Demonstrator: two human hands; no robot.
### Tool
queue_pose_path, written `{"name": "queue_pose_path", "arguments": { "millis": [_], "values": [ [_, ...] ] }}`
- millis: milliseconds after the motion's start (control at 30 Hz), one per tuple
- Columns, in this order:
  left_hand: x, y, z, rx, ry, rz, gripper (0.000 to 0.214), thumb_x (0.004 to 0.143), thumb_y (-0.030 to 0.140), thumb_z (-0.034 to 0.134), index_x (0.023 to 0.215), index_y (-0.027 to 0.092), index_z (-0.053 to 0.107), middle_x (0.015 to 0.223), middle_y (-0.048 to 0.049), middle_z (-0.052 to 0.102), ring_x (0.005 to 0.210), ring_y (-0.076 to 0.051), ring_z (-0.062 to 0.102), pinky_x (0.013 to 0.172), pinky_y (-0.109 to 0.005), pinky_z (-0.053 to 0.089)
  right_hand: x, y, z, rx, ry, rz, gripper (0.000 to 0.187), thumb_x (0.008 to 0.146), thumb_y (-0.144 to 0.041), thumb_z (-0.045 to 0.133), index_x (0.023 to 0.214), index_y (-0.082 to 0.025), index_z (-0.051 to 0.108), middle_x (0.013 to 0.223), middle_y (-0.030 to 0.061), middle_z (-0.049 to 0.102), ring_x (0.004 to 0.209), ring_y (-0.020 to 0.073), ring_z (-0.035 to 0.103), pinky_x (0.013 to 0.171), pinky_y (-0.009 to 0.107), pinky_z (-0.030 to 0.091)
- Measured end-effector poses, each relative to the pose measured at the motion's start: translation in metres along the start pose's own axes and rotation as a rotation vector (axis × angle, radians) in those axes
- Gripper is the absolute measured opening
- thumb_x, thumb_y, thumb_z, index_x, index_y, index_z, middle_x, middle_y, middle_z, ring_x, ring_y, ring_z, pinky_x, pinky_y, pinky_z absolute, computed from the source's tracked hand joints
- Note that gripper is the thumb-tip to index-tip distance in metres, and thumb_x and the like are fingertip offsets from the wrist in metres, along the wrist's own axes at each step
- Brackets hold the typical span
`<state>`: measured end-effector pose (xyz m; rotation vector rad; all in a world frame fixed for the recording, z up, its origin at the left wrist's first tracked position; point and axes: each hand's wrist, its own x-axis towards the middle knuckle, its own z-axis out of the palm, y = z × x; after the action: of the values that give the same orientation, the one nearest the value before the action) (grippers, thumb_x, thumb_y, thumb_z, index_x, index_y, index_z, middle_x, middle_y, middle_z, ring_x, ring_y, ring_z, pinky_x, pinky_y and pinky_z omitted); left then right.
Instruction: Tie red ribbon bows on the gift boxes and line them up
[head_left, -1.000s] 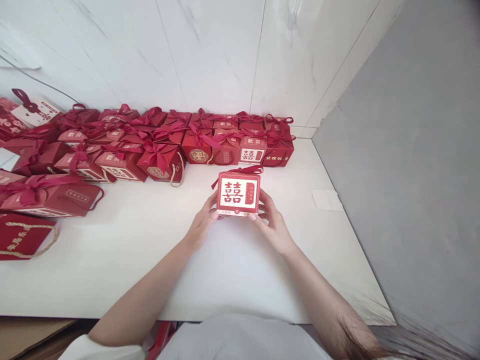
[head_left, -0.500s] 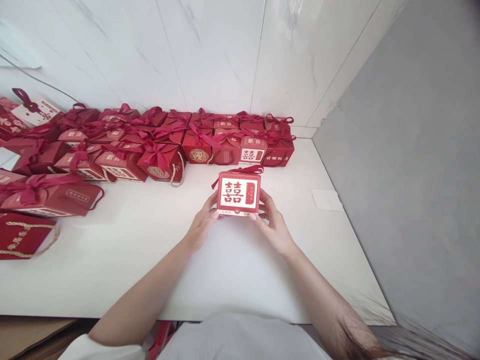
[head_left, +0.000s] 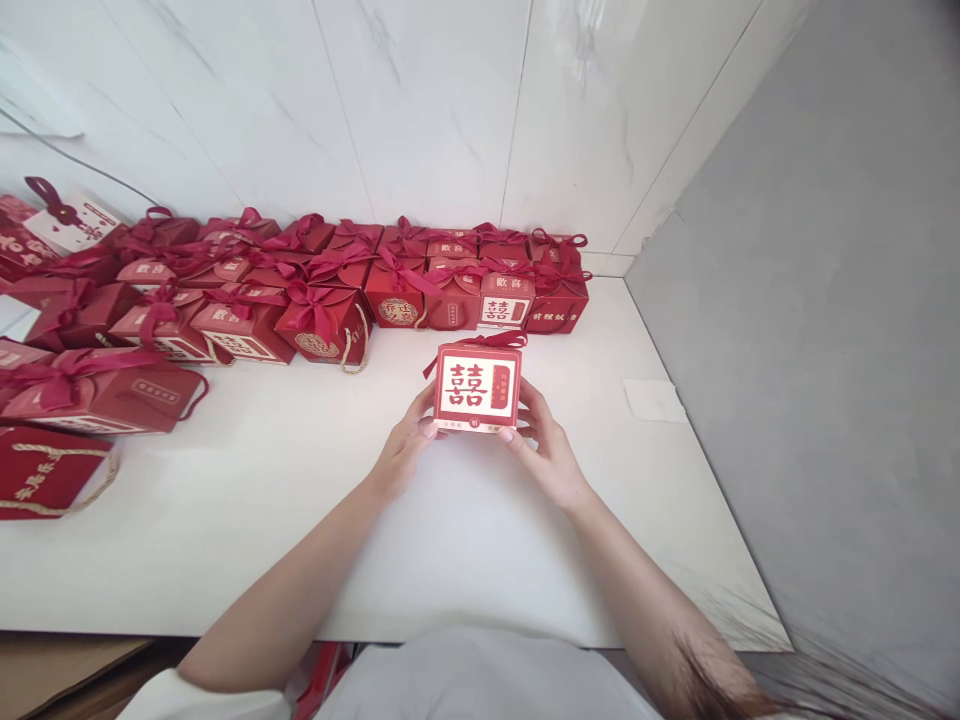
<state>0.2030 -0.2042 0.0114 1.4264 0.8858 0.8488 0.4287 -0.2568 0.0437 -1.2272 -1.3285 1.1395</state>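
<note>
A small red gift box (head_left: 476,388) with a white front panel, a red double-happiness character and a dark red ribbon on top stands on the white table (head_left: 300,500). My left hand (head_left: 403,450) grips its left side and my right hand (head_left: 541,445) grips its right side, fingers curled round the lower corners. The box stands upright between both hands, with its front panel toward me.
Several red gift boxes with ribbon bows (head_left: 322,320) stand in rows along the back and left of the table, up to the marble wall. A red bag with rope handle (head_left: 45,475) lies at far left. A small white paper (head_left: 652,398) lies at right beside the grey wall.
</note>
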Motion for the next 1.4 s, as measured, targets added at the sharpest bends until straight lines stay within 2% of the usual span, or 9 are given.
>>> {"name": "queue_pose_path", "arguments": {
  "millis": [167, 400, 933, 1400],
  "values": [
    [0.0, 0.0, 0.0, -0.008, 0.002, 0.006, 0.068, 0.093, 0.053, 0.05, 0.155, 0.03, 0.032, 0.157, -0.0091, 0.041, 0.132, -0.035, 0.05, 0.097, -0.045, 0.052, 0.0, 0.0, 0.0, 0.001, 0.0, 0.001, 0.075, 0.089, -0.05, 0.065, 0.152, -0.029, 0.031, 0.156, 0.0101, 0.041, 0.128, 0.0283, 0.057, 0.095, 0.042, 0.056],
    [0.0, 0.001, 0.001, -0.032, 0.001, 0.009, 0.068, 0.093, 0.05, 0.05, 0.155, 0.029, 0.033, 0.155, -0.0102, 0.044, 0.118, -0.031, 0.06, 0.096, -0.045, 0.051, 0.0, -0.001, 0.0, -0.006, -0.001, -0.003, 0.075, 0.089, -0.05, 0.065, 0.153, -0.029, 0.031, 0.157, 0.0106, 0.041, 0.128, 0.0294, 0.057, 0.096, 0.044, 0.055],
    [-0.001, 0.004, 0.0, 0.001, 0.006, 0.004, 0.068, 0.093, 0.05, 0.05, 0.155, 0.027, 0.033, 0.157, -0.0111, 0.042, 0.126, -0.033, 0.057, 0.097, -0.046, 0.05, -0.001, -0.001, 0.001, -0.012, 0.016, -0.009, 0.076, 0.089, -0.051, 0.065, 0.153, -0.03, 0.031, 0.157, 0.0116, 0.041, 0.126, 0.0293, 0.058, 0.095, 0.044, 0.056],
    [-0.002, 0.011, 0.003, -0.011, 0.009, 0.002, 0.067, 0.093, 0.051, 0.051, 0.154, 0.028, 0.035, 0.155, -0.0105, 0.044, 0.122, -0.032, 0.059, 0.097, -0.046, 0.05, -0.001, -0.001, 0.0, -0.013, 0.006, -0.009, 0.075, 0.09, -0.051, 0.064, 0.153, -0.03, 0.03, 0.157, 0.0111, 0.041, 0.128, 0.0296, 0.058, 0.096, 0.046, 0.056]
  ]
}}
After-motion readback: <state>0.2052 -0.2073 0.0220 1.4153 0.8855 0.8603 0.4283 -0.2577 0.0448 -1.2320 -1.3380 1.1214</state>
